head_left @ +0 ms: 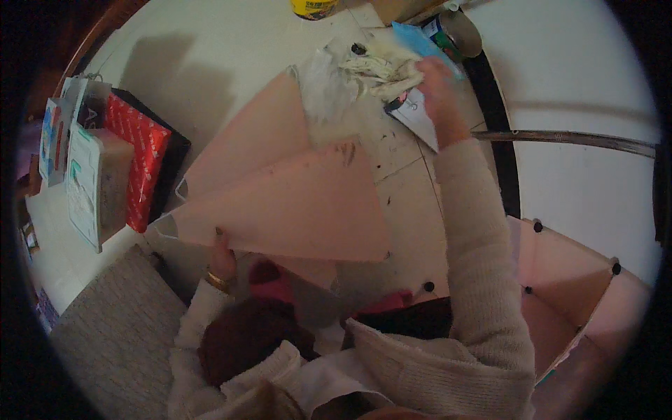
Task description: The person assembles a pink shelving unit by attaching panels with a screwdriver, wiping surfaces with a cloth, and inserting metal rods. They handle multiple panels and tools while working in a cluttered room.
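Note:
My left hand (223, 257) holds the near edge of a translucent pink plastic panel (283, 205), its thumb on top and its other fingers hidden beneath. A second pink panel (257, 126) lies partly under it, farther away, and part of another (310, 270) shows below. Stretched forward, my right hand (441, 94) is at a crumpled off-white cloth or glove (388, 73); its fingertips are blurred, so its grip is unclear. Beside the cloth are a crumpled clear plastic bag (328, 84), a black round connector (359, 49) and a white sheet (415, 118).
At the left stand a red box (139, 163) and a lidded plastic container (86, 184). A partly assembled pink panel cube (567, 283) with black connectors stands at the right. A grey textured mat or cushion (115, 336) lies lower left; a yellow tub (314, 8) stands at the top.

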The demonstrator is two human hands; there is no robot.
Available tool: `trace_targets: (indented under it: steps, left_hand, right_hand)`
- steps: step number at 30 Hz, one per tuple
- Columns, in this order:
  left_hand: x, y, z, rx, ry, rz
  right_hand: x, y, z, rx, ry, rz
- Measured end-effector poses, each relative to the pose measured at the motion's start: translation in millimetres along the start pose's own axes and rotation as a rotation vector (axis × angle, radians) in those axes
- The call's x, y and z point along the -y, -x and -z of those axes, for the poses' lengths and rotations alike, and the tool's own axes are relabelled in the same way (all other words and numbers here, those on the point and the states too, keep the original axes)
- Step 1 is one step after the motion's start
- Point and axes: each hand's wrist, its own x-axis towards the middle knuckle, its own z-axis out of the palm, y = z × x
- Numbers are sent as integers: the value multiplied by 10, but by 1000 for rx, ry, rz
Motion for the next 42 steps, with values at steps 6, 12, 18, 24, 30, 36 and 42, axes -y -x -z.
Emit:
trace_targets:
  steps: [6,12,18,24,30,36,42]
  left_hand:
    - [27,61,-181,-156,72,103]
    - [-137,-78,-120,-126,129,286]
    - [-677,-328,-26,-339,977,308]
    - [-532,-253,-138,-409,915,267]
    - [-257,-96,-135,-506,-350,-391]
    - [-331,-166,-214,-341,812,329]
    - [-609,-332,-83,-488,99,-110]
  right_hand:
    - [722,777,163,-200,-402,64]
    - [1066,1864,-139,38,-244,286]
    - [-2,2583,-1741,200,124,597]
    - [-620,2619,-1776,393,709,839]
    - [-1224,1720,-797,-23,1020,365]
    - [-1190,1649,400,-112,596,-7]
    - [-1383,1756,739,-267,666,-41]
